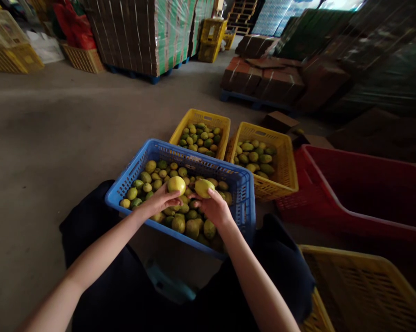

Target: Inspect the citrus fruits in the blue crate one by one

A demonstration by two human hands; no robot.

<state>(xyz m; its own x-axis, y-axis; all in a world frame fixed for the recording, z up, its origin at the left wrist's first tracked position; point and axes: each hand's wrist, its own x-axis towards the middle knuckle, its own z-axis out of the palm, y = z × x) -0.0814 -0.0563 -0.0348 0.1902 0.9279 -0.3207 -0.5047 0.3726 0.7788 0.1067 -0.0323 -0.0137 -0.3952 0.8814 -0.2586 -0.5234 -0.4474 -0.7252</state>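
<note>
My left hand (161, 201) is closed around a round yellow lemon (176, 185). A longer, greenish-yellow lemon (204, 188) sits in my right hand (215, 208), gripped by the fingers and thumb. Both hands are side by side above a blue plastic crate (240, 196) that stands between my knees. Inside it lie many green and yellow lemons (178, 224), partly covered by my hands and forearms.
Beyond the blue crate stand two yellow crates, one at left (223, 121) and one at right (280, 184), both holding similar fruit. A large red bin (367, 159) is on the right, with another yellow crate (353, 251) nearer me. Wrapped pallet stacks (132, 37) and flat cartons (263, 78) stand behind.
</note>
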